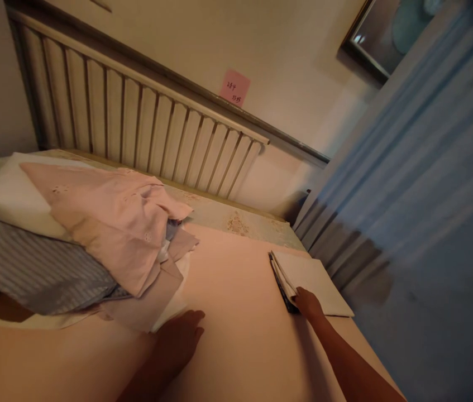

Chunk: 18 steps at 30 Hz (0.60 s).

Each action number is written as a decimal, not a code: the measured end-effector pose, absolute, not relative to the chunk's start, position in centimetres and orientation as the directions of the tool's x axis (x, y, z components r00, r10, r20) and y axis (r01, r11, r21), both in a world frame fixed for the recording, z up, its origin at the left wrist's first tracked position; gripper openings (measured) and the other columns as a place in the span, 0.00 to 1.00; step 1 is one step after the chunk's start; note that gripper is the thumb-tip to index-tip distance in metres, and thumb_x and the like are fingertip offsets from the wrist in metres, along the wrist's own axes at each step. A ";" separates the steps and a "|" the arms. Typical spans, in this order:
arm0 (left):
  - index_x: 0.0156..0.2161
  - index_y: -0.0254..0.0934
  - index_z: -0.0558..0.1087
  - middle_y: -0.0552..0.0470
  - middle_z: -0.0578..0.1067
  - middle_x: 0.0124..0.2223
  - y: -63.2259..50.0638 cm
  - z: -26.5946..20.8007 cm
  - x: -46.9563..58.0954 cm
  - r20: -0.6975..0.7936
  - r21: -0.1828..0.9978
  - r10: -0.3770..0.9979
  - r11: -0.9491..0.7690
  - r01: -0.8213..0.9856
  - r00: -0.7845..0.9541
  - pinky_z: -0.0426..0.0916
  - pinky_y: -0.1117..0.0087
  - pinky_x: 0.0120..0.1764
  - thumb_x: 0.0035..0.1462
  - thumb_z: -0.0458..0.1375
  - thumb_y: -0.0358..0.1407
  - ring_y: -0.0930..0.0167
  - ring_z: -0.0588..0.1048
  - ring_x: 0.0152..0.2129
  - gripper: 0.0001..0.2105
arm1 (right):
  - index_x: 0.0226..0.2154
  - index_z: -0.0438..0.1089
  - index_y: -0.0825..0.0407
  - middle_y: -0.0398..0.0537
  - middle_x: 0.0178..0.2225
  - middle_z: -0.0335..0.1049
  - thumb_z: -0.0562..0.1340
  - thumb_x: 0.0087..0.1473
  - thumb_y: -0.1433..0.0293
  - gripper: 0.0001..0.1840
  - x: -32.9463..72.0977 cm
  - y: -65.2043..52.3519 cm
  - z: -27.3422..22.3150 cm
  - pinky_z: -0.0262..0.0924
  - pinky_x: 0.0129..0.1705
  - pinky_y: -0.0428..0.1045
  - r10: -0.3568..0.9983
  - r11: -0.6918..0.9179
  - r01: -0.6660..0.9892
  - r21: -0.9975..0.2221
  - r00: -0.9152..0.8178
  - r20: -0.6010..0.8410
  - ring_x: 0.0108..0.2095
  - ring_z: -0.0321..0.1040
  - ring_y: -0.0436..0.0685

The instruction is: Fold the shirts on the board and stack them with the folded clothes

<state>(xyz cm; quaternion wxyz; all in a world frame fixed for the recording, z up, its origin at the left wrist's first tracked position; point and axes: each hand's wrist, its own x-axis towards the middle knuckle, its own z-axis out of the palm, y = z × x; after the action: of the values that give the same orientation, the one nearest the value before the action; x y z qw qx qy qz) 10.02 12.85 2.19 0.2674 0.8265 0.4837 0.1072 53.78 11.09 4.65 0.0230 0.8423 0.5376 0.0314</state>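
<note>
On the pink-covered surface [236,290], my right hand [308,304] is closed on the near left edge of a flat, cream folded item [318,279], apparently cloth. A thin dark item [278,282] sticks out under its left side; what it is I cannot tell. Over the same surface, at the lower middle, my left hand [180,338] has its fingers stretched out and nothing in it. Just beyond that hand is a loose heap of fabric: a pink embroidered cloth [123,218] on top, a grey striped cloth [39,268] and a white cloth [5,195].
Behind the surface runs a radiator [148,128] along the wall. A pink note [235,87] with handwriting sticks above it. Blue curtains [420,184] hang at the right, close to the folded item. A framed picture [381,33] is on the wall at the upper right.
</note>
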 end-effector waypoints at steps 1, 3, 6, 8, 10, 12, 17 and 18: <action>0.54 0.39 0.69 0.48 0.74 0.53 12.8 2.2 10.0 -0.082 0.543 0.858 -0.388 0.745 0.506 0.63 0.63 0.51 0.58 0.47 0.35 0.65 0.73 0.49 0.20 | 0.41 0.71 0.59 0.60 0.40 0.75 0.52 0.57 0.74 0.15 53.4 11.0 4.9 0.56 0.43 0.49 0.904 -0.428 0.899 0.091 0.427 0.032 0.44 0.71 0.60; 0.54 0.40 0.69 0.48 0.74 0.53 12.8 2.2 10.0 -0.076 0.537 0.860 -0.391 0.748 0.504 0.63 0.63 0.51 0.58 0.47 0.35 0.65 0.73 0.48 0.20 | 0.40 0.70 0.60 0.62 0.37 0.75 0.49 0.56 0.78 0.16 52.6 10.8 5.7 0.54 0.39 0.50 0.900 -0.436 0.891 0.127 0.435 0.035 0.41 0.72 0.61; 0.54 0.40 0.69 0.48 0.74 0.53 12.7 2.3 10.0 -0.062 0.533 0.861 -0.399 0.746 0.504 0.64 0.63 0.50 0.58 0.47 0.35 0.65 0.73 0.48 0.20 | 0.40 0.68 0.58 0.61 0.38 0.75 0.48 0.56 0.80 0.16 51.5 10.4 6.9 0.51 0.38 0.49 0.918 -0.395 0.906 0.153 0.397 0.023 0.40 0.71 0.60; 0.54 0.40 0.69 0.48 0.74 0.53 12.6 2.5 9.9 -0.059 0.536 0.861 -0.400 0.744 0.505 0.64 0.63 0.50 0.57 0.47 0.35 0.65 0.73 0.48 0.20 | 0.37 0.68 0.55 0.58 0.37 0.75 0.50 0.55 0.79 0.14 50.5 9.8 7.7 0.50 0.37 0.48 0.937 -0.346 0.926 0.148 0.350 0.001 0.39 0.70 0.58; 0.54 0.39 0.69 0.48 0.74 0.53 12.5 2.6 9.9 -0.055 0.538 0.860 -0.403 0.740 0.508 0.64 0.63 0.50 0.58 0.47 0.35 0.65 0.73 0.48 0.20 | 0.34 0.68 0.54 0.56 0.35 0.75 0.52 0.54 0.78 0.11 48.9 9.0 8.0 0.49 0.35 0.47 0.952 -0.302 0.945 0.128 0.307 -0.019 0.37 0.70 0.57; 0.54 0.39 0.69 0.47 0.74 0.53 12.5 2.6 9.9 -0.044 0.534 0.857 -0.414 0.737 0.513 0.64 0.63 0.50 0.58 0.47 0.35 0.64 0.73 0.48 0.20 | 0.31 0.67 0.53 0.52 0.33 0.75 0.52 0.52 0.78 0.10 46.6 7.6 7.8 0.48 0.34 0.46 0.964 -0.259 0.961 0.100 0.263 -0.032 0.35 0.70 0.55; 0.53 0.40 0.70 0.47 0.75 0.52 12.5 2.1 10.0 -0.036 0.530 0.865 -0.407 0.744 0.500 0.65 0.63 0.48 0.58 0.46 0.35 0.64 0.74 0.46 0.19 | 0.24 0.63 0.51 0.41 0.24 0.68 0.55 0.48 0.76 0.06 40.2 3.9 7.0 0.48 0.29 0.44 0.994 -0.094 0.940 -0.327 0.070 -0.083 0.28 0.64 0.50; 0.53 0.40 0.70 0.47 0.75 0.52 12.5 1.9 10.0 -0.030 0.533 0.865 -0.410 0.740 0.500 0.65 0.63 0.49 0.59 0.46 0.35 0.64 0.74 0.46 0.19 | 0.23 0.62 0.51 0.40 0.24 0.67 0.56 0.49 0.73 0.05 39.6 3.5 7.0 0.49 0.29 0.43 0.994 -0.077 0.895 -0.438 0.035 -0.104 0.28 0.64 0.50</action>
<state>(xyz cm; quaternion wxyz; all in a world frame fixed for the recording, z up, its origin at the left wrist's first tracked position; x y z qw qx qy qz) 10.01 12.54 1.94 0.2474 0.8301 0.4836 0.1263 39.57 3.48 7.01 -0.1275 0.7080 0.6672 -0.1934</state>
